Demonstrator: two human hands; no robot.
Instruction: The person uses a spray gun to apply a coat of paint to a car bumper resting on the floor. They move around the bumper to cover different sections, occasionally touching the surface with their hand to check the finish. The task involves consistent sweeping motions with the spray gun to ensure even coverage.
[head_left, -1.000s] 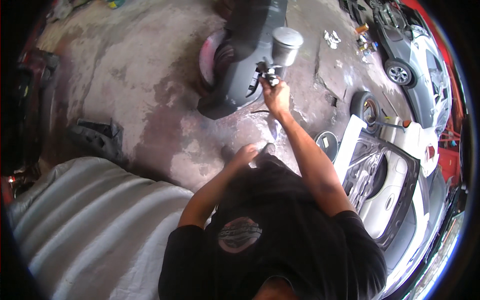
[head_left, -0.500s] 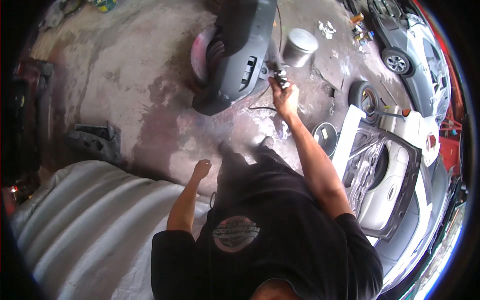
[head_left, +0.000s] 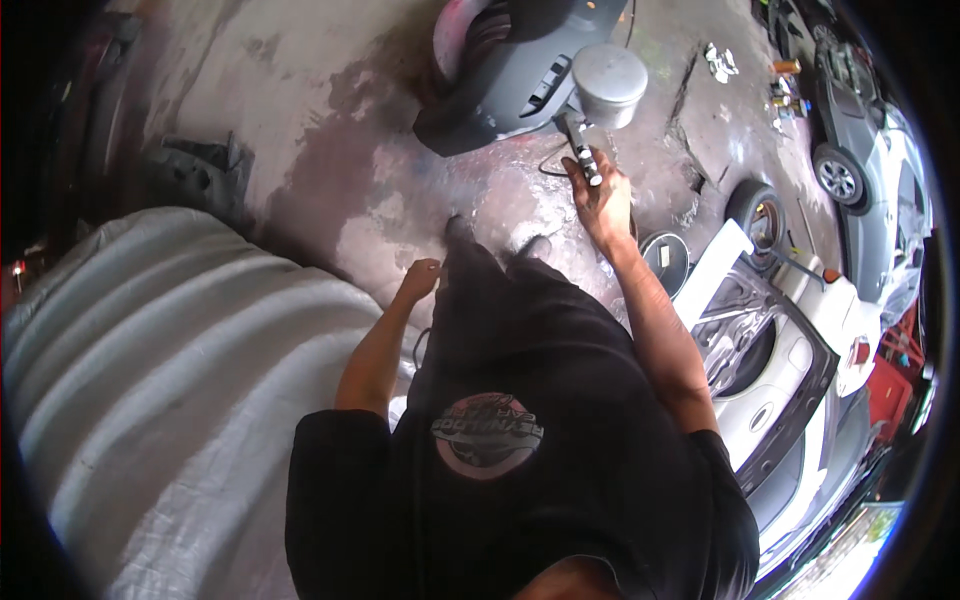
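My right hand [head_left: 604, 200] is wrapped round a spray gun [head_left: 583, 158] with a silver paint cup [head_left: 610, 85] on it. In this view the cup overlaps the right edge of a dark grey car bumper [head_left: 490, 105], which has a slotted opening near its end. Whether the gun touches the bumper cannot be seen. A thin air hose [head_left: 548, 163] curves beside the gun. My left hand [head_left: 423, 276] hangs low beside my leg, its fingers curled in with nothing visible in them.
A ribbed silver-grey cover [head_left: 180, 370] fills the left side. A pinkish round piece [head_left: 456, 45] is beside the bumper. To my right are a bucket [head_left: 665, 262], a loose wheel [head_left: 757, 222], a car door panel [head_left: 770, 360] and a grey car [head_left: 868, 150] farther off.
My view has shifted, so the bumper now appears higher and farther right. Relative to the bumper, my right hand has brought the spray gun nearer to me. My left hand stays curled at my side.
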